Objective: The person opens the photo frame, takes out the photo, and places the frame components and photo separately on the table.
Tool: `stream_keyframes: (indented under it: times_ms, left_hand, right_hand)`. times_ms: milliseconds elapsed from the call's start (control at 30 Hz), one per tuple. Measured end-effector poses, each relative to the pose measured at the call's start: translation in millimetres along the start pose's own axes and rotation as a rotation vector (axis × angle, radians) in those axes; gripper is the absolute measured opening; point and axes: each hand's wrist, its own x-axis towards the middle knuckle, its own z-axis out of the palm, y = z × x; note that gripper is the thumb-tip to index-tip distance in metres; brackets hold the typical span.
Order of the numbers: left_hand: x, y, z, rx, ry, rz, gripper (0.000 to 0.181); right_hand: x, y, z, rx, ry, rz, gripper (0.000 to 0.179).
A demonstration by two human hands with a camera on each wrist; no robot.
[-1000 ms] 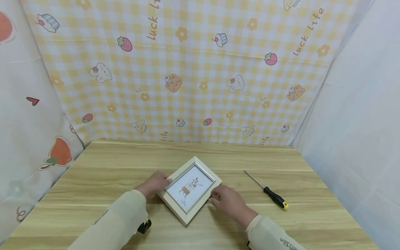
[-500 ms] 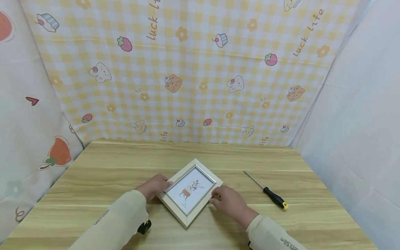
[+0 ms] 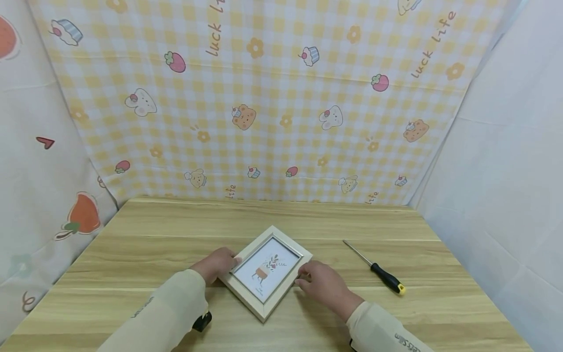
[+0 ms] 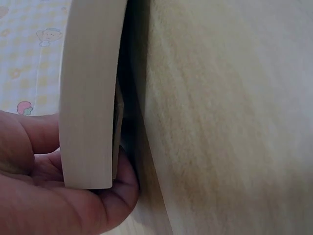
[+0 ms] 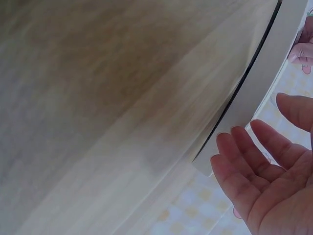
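Note:
A cream picture frame (image 3: pixel 245 288) lies face up, turned diagonally, in the middle of the table. Its picture (image 3: pixel 267 269) shows a plant in an orange pot with legs. My left hand (image 3: pixel 220 263) grips the frame's left corner, thumb over the front. In the left wrist view, fingers (image 4: pixel 124 188) curl underneath the frame's side (image 4: pixel 90 98), and a dark gap runs between it and the table. On the right, my right hand (image 3: pixel 324 286) has its fingers loosely bent, fingertips (image 5: pixel 222 139) right at the frame's edge, thumb apart from it.
A screwdriver (image 3: pixel 387 278) with a black and yellow handle lies to the right of my right hand. The wood-grain table (image 3: pixel 167 225) ends at a yellow checked cloth (image 3: pixel 286 146) behind. Pale cloths hang on the left (image 3: pixel 39 195) and right (image 3: pixel 497 161).
The picture frame has shifted slightly towards me, its far corner sitting a little lower in view. My hands have barely moved, and the screwdriver lies as before.

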Motion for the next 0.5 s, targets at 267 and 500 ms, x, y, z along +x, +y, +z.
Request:
stream_keyframes:
  times_ms: [267, 500]
  left_hand:
    - [-3.4, 2.4, 4.9, 0.057, 0.064, 0.049, 0.026]
    - [-10.0, 5.8, 6.2, 0.211, 0.121, 0.172, 0.017]
  right_hand:
    - [0.5, 0.2, -1.6, 0.006, -0.014, 0.005, 0.019]
    - [2.0, 1.7, -1.7, 0.012, -0.016, 0.006, 0.019]
